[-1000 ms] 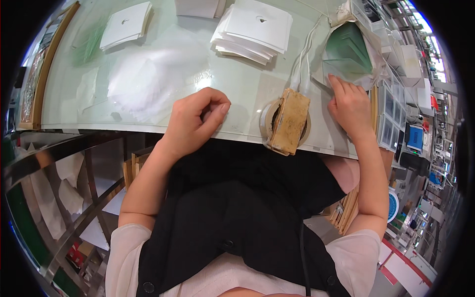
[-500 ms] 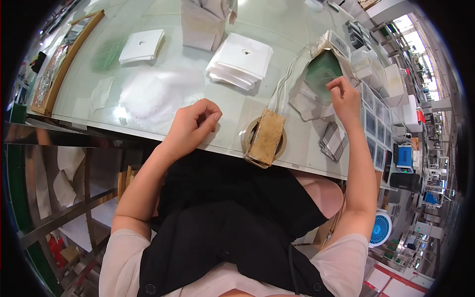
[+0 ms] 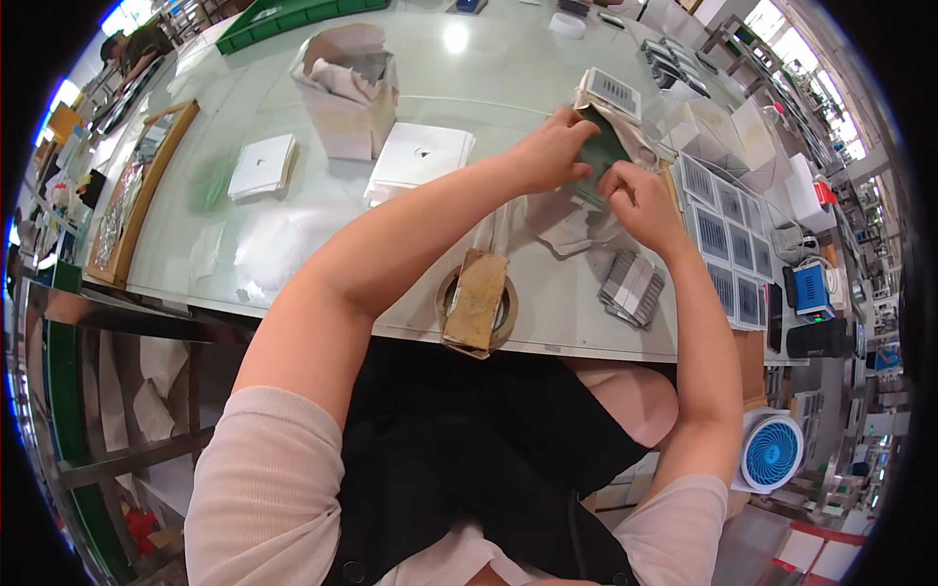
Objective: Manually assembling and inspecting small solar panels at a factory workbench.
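My left hand [image 3: 557, 151] reaches across to the right, over an opened beige wrapping [image 3: 572, 220] with a dark green sheet-like stack [image 3: 608, 140] in it. Its thumb and fingers are apart at the left edge of the green stack. Close beside it, my right hand [image 3: 640, 202] has its fingers curled in at the stack's near edge; whatever is pinched there is too small to make out. Nearer to me, a worn tan block [image 3: 475, 301] rests on a tape roll [image 3: 509, 311]. Grey striped flat pieces [image 3: 631, 288] with a pale band lie below my right hand.
White square sheets are stacked in a nearer pile [image 3: 420, 156] and a farther-left pile [image 3: 262, 166]. A crumpled-topped paper bag [image 3: 347, 107] stands behind. Clear-lidded trays [image 3: 723, 230] line the right side. A wooden frame [image 3: 147, 195] lies left; a blue fan [image 3: 772, 452] is low right.
My left hand has moved from the table's front across to the green stack. My right hand has shifted slightly left and down beside it. The view has also shifted.
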Action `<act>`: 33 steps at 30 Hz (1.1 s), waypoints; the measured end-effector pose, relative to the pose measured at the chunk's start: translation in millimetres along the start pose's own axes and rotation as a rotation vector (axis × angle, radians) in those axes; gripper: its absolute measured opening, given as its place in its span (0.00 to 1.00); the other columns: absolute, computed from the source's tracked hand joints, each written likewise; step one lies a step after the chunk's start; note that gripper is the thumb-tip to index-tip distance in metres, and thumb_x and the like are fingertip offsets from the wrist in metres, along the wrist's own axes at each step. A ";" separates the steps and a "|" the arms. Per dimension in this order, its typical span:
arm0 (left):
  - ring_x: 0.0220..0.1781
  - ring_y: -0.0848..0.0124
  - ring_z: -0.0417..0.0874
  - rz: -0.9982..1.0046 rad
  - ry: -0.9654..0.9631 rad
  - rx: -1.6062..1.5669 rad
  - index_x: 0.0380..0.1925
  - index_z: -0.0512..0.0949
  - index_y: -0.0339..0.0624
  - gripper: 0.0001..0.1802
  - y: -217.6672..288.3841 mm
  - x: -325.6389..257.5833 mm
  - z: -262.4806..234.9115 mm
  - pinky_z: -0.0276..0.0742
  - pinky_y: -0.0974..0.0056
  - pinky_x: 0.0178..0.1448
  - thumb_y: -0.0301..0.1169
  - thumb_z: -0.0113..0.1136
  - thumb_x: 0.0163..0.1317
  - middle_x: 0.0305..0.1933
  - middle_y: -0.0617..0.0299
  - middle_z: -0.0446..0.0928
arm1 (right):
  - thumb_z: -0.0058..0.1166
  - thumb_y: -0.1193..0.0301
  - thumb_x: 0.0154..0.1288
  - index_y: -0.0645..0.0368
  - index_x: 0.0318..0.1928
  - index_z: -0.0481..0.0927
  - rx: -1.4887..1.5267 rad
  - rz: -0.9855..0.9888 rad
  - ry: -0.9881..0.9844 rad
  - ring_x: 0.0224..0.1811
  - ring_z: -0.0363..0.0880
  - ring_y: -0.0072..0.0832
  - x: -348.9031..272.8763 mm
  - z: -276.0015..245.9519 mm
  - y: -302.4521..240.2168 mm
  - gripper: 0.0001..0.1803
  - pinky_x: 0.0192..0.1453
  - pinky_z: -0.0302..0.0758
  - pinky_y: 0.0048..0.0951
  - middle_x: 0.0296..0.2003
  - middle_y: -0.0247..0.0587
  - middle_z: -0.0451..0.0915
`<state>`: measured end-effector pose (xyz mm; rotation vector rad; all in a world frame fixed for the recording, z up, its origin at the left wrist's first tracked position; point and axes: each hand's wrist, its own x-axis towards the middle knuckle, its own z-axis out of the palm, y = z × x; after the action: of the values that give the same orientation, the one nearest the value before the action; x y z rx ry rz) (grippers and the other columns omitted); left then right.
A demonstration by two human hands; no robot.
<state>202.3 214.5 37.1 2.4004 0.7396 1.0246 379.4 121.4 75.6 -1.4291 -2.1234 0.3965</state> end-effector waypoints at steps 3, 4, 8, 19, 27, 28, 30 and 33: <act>0.59 0.49 0.70 -0.092 -0.047 -0.008 0.54 0.71 0.41 0.29 -3.1 12.4 6.1 0.69 0.56 0.60 0.36 0.67 0.51 0.54 0.44 0.69 | 0.42 0.75 0.56 0.66 0.27 0.73 -0.028 0.214 0.065 0.28 0.75 0.25 -3.3 -12.7 1.4 0.08 0.35 0.72 0.26 0.25 0.41 0.78; 0.59 0.48 0.70 -0.138 -0.041 -0.015 0.54 0.71 0.42 0.30 -3.7 14.1 7.5 0.69 0.56 0.61 0.38 0.68 0.50 0.53 0.44 0.70 | 0.42 0.75 0.56 0.66 0.27 0.73 -0.021 0.218 0.074 0.28 0.75 0.25 -4.8 -14.4 8.5 0.08 0.35 0.72 0.26 0.25 0.41 0.78; 0.59 0.48 0.70 -0.101 -0.032 0.059 0.54 0.71 0.41 0.32 -2.1 16.5 15.2 0.69 0.56 0.61 0.40 0.68 0.50 0.53 0.44 0.70 | 0.41 0.69 0.61 0.66 0.28 0.75 0.054 0.467 0.221 0.27 0.76 0.24 -11.7 -17.6 22.8 0.13 0.33 0.73 0.26 0.26 0.40 0.81; 0.53 0.48 0.75 -0.350 -0.081 -0.037 0.43 0.74 0.28 0.33 -17.6 16.9 32.6 0.72 0.55 0.55 0.50 0.67 0.51 0.47 0.41 0.76 | 0.42 0.65 0.62 0.63 0.33 0.74 0.525 0.749 0.202 0.34 0.80 0.30 -2.0 -26.8 6.8 0.13 0.36 0.78 0.28 0.35 0.43 0.80; 0.44 0.51 0.81 -0.378 -0.129 -0.084 0.41 0.75 0.28 0.31 -17.2 13.4 24.7 0.75 0.55 0.48 0.50 0.64 0.55 0.38 0.41 0.79 | 0.42 0.69 0.63 0.60 0.35 0.73 0.856 0.758 0.224 0.36 0.78 0.26 -13.9 -5.8 17.7 0.09 0.43 0.77 0.27 0.35 0.38 0.75; 0.43 0.51 0.81 -0.364 -0.120 -0.098 0.40 0.75 0.28 0.30 -16.9 13.1 23.2 0.75 0.55 0.48 0.50 0.63 0.55 0.36 0.41 0.79 | 0.42 0.69 0.63 0.60 0.35 0.73 0.853 0.759 0.222 0.36 0.78 0.26 -14.3 -1.2 21.1 0.09 0.43 0.77 0.27 0.35 0.38 0.75; 0.43 0.51 0.81 -0.405 -0.187 -0.147 0.38 0.75 0.28 0.29 -14.8 15.0 18.4 0.75 0.54 0.47 0.50 0.62 0.57 0.36 0.41 0.79 | 0.43 0.69 0.63 0.59 0.35 0.73 0.816 0.713 0.293 0.38 0.75 0.23 -13.5 7.7 23.3 0.08 0.48 0.74 0.26 0.33 0.34 0.74; 0.42 0.52 0.82 -0.368 -0.196 -0.130 0.36 0.76 0.30 0.28 -20.8 12.1 20.8 0.75 0.54 0.45 0.51 0.58 0.60 0.34 0.42 0.80 | 0.44 0.68 0.64 0.58 0.34 0.73 0.831 0.692 0.301 0.38 0.72 0.20 -12.8 11.5 18.3 0.08 0.49 0.71 0.26 0.31 0.31 0.73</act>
<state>218.7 234.3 18.5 2.1109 0.9636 0.6578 390.2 117.5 53.2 -1.5021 -0.9580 1.0842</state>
